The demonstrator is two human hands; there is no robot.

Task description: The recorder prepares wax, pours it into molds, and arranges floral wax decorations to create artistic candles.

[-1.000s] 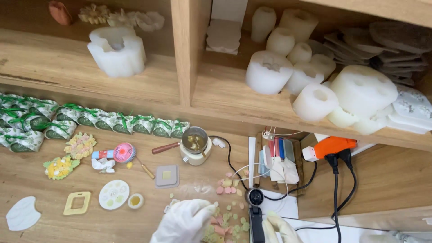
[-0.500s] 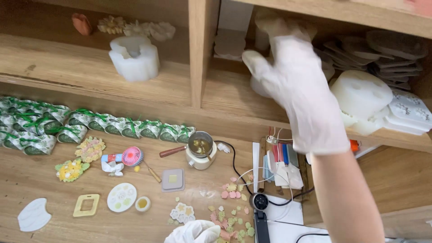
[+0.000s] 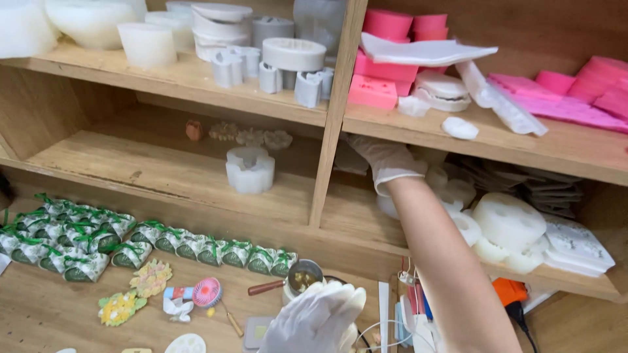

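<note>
Right hand in a white glove is up inside the lower right shelf compartment, fingers reaching in behind the wooden post; whether it grips anything there, I cannot tell, the fingertips are hidden. Just beside that wrist sit the white moulds, round and stacked along the shelf. Left hand, gloved too, hovers low over the table, fingers spread loosely, holding nothing. Right behind it stands a small metal pot with a wooden handle. Further left, a little pink fan, flower-shaped pieces and a row of green wrapped packets. Up top, pink moulds fill the upper shelf, a lone white mould sits mid-shelf
</note>
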